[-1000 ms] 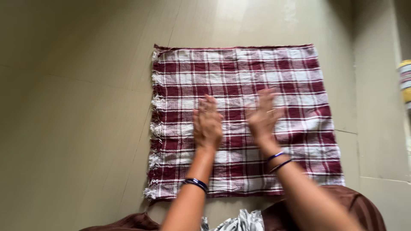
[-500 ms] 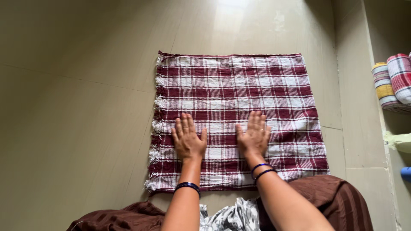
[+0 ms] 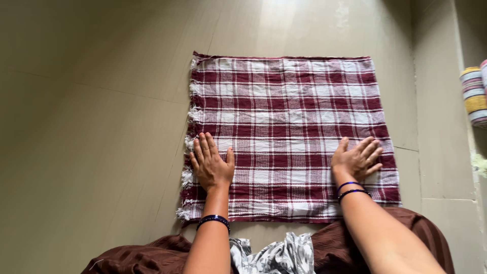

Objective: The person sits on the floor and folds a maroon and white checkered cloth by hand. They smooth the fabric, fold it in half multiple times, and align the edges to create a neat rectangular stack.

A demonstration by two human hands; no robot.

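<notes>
Cloth, maroon and white check, lies flat and square on the floor, fringe along its left edge. We press our left hand near that fringe and our right hand near the right edge, both open-palmed, fingers spread, gripping nothing. Spreading looks done; no fold shows yet. Striped rolls sit well off right

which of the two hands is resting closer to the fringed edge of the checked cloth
The left hand: it lies flat beside the fringed edge of the checked cloth, while the right hand rests near the opposite edge.
</notes>
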